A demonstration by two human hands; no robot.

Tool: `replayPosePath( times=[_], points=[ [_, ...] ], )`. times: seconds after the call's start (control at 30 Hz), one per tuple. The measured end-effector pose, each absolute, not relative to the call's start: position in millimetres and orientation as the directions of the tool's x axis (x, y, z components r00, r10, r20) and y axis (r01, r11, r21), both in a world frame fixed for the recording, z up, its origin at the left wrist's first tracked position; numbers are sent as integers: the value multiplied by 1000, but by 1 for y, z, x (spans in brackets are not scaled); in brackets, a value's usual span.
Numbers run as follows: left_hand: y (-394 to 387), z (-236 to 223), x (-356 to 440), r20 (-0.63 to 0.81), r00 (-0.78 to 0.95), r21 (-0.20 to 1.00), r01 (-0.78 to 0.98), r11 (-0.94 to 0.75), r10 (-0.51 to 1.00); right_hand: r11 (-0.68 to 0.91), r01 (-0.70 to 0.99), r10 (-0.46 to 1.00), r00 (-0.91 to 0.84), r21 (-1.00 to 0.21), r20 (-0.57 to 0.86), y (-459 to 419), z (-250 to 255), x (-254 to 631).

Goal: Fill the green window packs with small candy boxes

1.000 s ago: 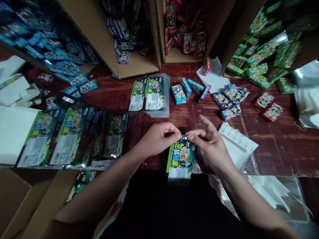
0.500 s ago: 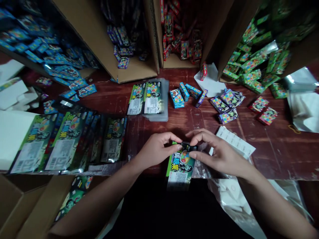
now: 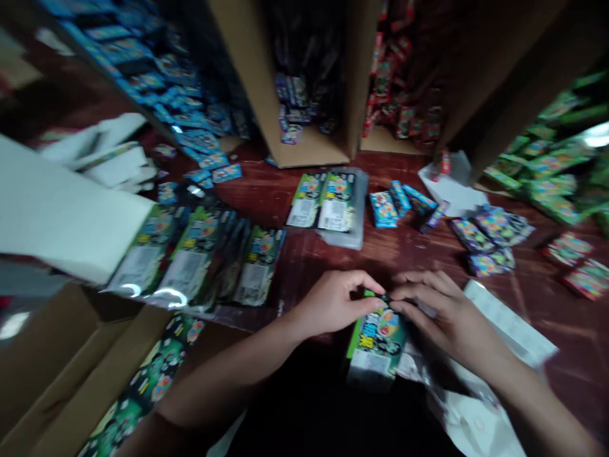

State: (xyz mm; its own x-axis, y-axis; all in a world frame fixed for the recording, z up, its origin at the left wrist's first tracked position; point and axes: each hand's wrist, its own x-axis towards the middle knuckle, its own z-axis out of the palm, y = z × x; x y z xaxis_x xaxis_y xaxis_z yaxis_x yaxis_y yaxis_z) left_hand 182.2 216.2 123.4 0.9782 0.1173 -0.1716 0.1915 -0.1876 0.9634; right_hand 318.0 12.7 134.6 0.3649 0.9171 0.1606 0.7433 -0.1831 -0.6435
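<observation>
A green and black printed candy packet (image 3: pixel 375 339) with a pale label stands at the table's front edge, close to my body. My left hand (image 3: pixel 339 303) pinches its top edge between thumb and forefinger. Against the same top edge, my right hand (image 3: pixel 440 311) has its thumb and fingertips drawn together, slightly blurred. To the right of that hand lies a white label sheet (image 3: pixel 514 324). Beyond the hands, two flat printed packets (image 3: pixel 335 206) rest on a stack of clear plastic sleeves (image 3: pixel 360 209). More filled packets (image 3: pixel 190 260) stand overlapping at the left.
Cartons along the back hold small blue boxes (image 3: pixel 190 108), purple boxes (image 3: pixel 297 95), red boxes (image 3: pixel 380 89) and green boxes (image 3: pixel 556 171). Loose blue boxes (image 3: pixel 384 209), purple boxes (image 3: pixel 492 231) and red boxes (image 3: pixel 587 277) lie on the table. An open carton (image 3: pixel 61 381) stands below left.
The camera view has swung left, so everything sits further right and a little lower. My right fingers have come in closer to the left ones at the packet's top edge.
</observation>
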Motion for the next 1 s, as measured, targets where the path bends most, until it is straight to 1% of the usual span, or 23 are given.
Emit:
replayPosePath(
  times=[0.07,0.13,0.2,0.23,0.27,0.33,0.4,0.43,0.5,0.53,0.57,0.6,0.63,0.7,0.73,0.77,0.8,0.83,0.87,0.9,0.93,0.97,1.0],
  points=[
    [225,129,170,-139,981,961,167,-221,139,-161,667,949,307,-727,71,24,126,322],
    [234,142,153,-76,961,928,165,-333,265,-151,577,966,258,-802,3,54,118,323],
    [238,159,133,41,886,813,239,-531,461,-127,518,954,297,-846,38,100,117,316],
    [239,166,124,105,841,720,304,-624,531,-108,512,934,346,-852,89,126,118,310],
    [240,169,115,148,811,617,371,-694,566,-78,503,913,383,-861,142,154,119,304],
    [243,166,101,134,810,428,473,-770,572,-30,582,923,329,-812,201,204,121,293],
    [252,149,92,53,812,271,548,-791,581,-43,636,920,326,-771,217,238,118,290],
    [258,137,90,23,801,202,583,-787,599,-66,683,915,333,-728,229,246,115,293],
    [272,117,88,5,775,108,628,-771,632,-95,811,919,294,-577,262,246,106,304],
    [278,109,90,13,771,96,633,-768,637,-90,870,933,244,-484,264,239,100,311],
    [283,105,93,31,771,112,630,-769,636,-64,915,949,179,-398,258,229,96,318],
    [287,104,97,57,773,155,618,-770,632,-21,942,960,112,-335,255,217,91,325],
    [289,106,103,93,775,225,596,-771,626,24,952,961,63,-306,270,203,88,330],
    [289,116,118,146,764,432,522,-736,628,71,953,927,46,-293,373,176,86,336],
    [288,122,126,143,748,561,478,-675,648,74,952,888,72,-297,454,162,87,336],
    [286,128,134,113,723,698,431,-572,682,73,947,836,113,-313,537,148,88,334],
    [285,132,142,51,689,824,380,-420,723,74,936,777,162,-344,609,135,90,330],
    [283,136,149,-47,658,919,323,-225,752,82,921,722,209,-382,659,121,92,325],
    [281,138,156,-172,650,964,265,-9,740,99,900,686,247,-424,684,107,94,319],
    [280,138,163,-298,672,954,223,199,678,123,880,679,262,-458,686,94,96,312],
    [278,137,169,-403,716,904,216,369,569,155,868,703,239,-472,669,81,98,307],
    [276,136,175,-469,764,845,241,478,443,188,867,750,178,-463,637,69,101,302],
    [274,134,180,-492,801,810,276,517,342,215,874,807,92,-435,584,58,103,300]
  ],
)
